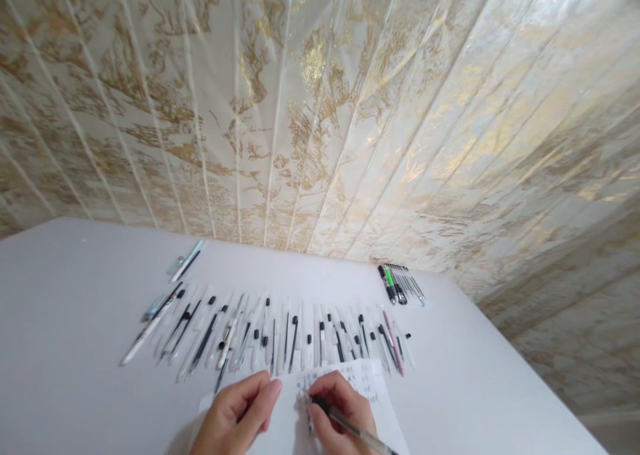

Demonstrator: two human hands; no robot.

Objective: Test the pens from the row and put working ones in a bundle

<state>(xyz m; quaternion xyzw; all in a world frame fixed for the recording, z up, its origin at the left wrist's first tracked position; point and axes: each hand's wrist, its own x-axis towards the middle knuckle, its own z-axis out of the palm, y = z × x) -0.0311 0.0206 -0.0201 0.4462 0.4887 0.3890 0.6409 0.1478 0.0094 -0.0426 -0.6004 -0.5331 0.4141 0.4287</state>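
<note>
My right hand (pixel 345 412) is closed around a pen (pixel 357 432) with a dark grip and a clear barrel. The pen's tip end points left, down at a white sheet of paper (pixel 387 408) that carries rows of dark handwriting. Beside it, my left hand (pixel 240 412) rests on the paper's left part, fingers curled and thumb against the index finger. Nothing sticks out of that fist. Just beyond both hands lies a long row of pens and loose parts, among them a pink pen (pixel 393 342) and a white pen (pixel 150 328).
At the back right lie a green and black pen (pixel 389 285) and a set of thin refills (pixel 411 285). A light blue pen (pixel 193 255) is at the back left. The white table (pixel 75 295) meets a wall covering (pixel 310 122) with gold patterns.
</note>
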